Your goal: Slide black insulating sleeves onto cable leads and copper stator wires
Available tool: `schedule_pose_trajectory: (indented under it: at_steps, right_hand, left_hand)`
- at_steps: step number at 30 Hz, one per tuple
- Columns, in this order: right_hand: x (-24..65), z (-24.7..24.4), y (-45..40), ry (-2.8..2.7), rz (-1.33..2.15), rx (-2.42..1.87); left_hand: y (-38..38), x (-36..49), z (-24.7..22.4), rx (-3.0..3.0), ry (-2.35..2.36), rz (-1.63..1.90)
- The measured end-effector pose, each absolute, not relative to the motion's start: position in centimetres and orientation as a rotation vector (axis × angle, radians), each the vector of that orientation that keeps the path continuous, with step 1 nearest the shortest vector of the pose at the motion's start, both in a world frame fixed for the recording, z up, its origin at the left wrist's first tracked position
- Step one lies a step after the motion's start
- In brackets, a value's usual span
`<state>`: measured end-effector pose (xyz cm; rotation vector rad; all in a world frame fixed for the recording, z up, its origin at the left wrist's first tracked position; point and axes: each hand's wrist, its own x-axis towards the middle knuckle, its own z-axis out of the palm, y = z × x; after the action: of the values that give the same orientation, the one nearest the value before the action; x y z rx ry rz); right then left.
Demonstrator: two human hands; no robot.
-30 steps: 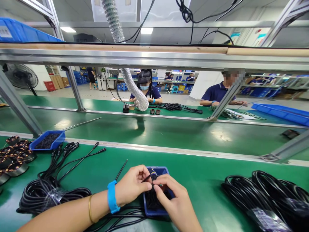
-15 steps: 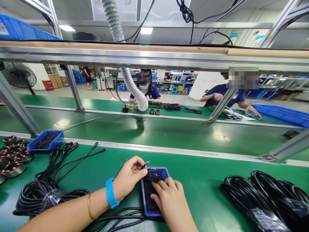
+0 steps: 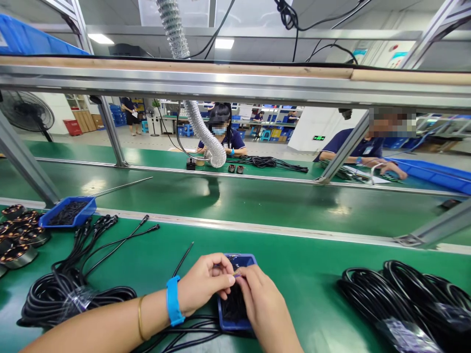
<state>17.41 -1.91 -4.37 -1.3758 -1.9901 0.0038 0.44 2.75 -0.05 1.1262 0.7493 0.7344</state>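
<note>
Over a small blue bin (image 3: 235,326) filled with short black tube-like pieces (image 3: 231,311), my two hands meet at the fingertips. My left hand (image 3: 206,284), with a blue band at the wrist, pinches the end of a black cable; its thin coloured wires (image 3: 236,275) poke out past the thumb. Closed in a pinch at those wire tips is my right hand (image 3: 267,304); its fingers hide whatever small thing lies between them. Several black cables (image 3: 196,333) run beneath my left forearm, beside the bin.
A bundle of black cables (image 3: 66,299) lies left, coiled cables (image 3: 397,304) right. At far left are copper-wound motor parts (image 3: 18,252) and another blue bin (image 3: 47,224). A metal frame (image 3: 228,223) crosses behind my hands. Two co-workers sit opposite, below a silver duct (image 3: 217,156).
My right hand has come up out of the bin's black pieces to the wire ends. My left hand has shifted slightly right and down. A co-worker's hands at right have come together.
</note>
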Motion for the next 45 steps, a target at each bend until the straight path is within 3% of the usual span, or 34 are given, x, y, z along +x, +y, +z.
schedule_pose_trajectory:
  at_steps: [7,19,28,45]
  right_hand:
    - [17.2,-1.6,-2.6,-1.685,0.112,-1.213]
    - [16.3,-1.6,-2.6,-1.606,0.28,-1.18]
    - [16.8,-2.5,-2.7,-1.012,0.759,-1.354]
    - [16.2,-2.0,-2.8,-1.01,0.709,-1.399]
  left_hand:
    - [2.7,0.4,0.0,1.144,0.783,0.719]
    - [2.6,0.3,-0.3,1.08,0.782,0.732]
    - [2.5,0.5,0.0,1.084,0.817,0.684]
    - [2.2,0.4,-0.1,1.099,0.818,0.664]
